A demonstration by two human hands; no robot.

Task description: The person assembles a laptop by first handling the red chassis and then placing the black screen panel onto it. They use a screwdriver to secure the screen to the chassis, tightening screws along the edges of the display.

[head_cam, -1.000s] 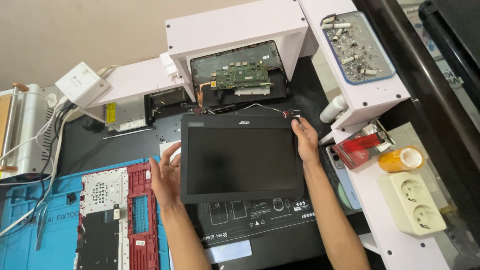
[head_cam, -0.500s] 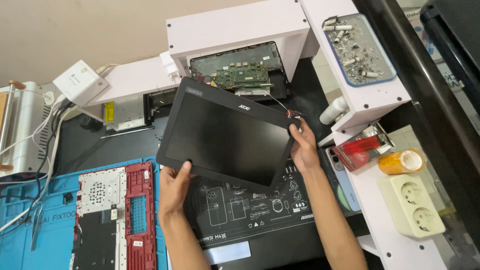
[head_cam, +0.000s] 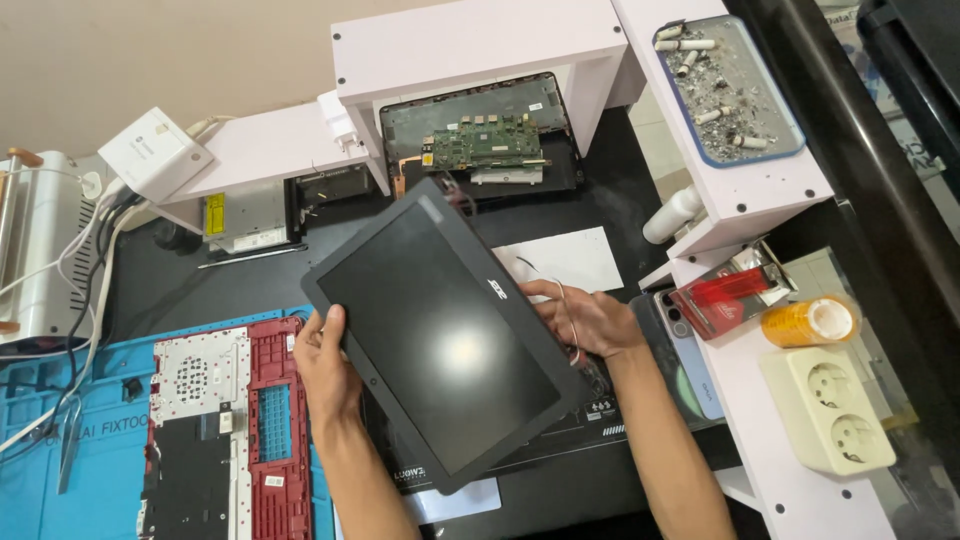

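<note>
Both forearms reach up from the lower edge of the head view. The left hand (head_cam: 325, 365) is clamped on the lower-left edge of the black laptop screen panel (head_cam: 445, 330), thumb on the bezel, fingers hidden behind it. The right hand (head_cam: 585, 320) grips the opposite long edge, fingers curled over it. The panel is held tilted diagonally above the dark work mat (head_cam: 560, 440), covering much of it. Beside it lies a red keyboard frame (head_cam: 275, 430), cut off at the bottom.
</note>
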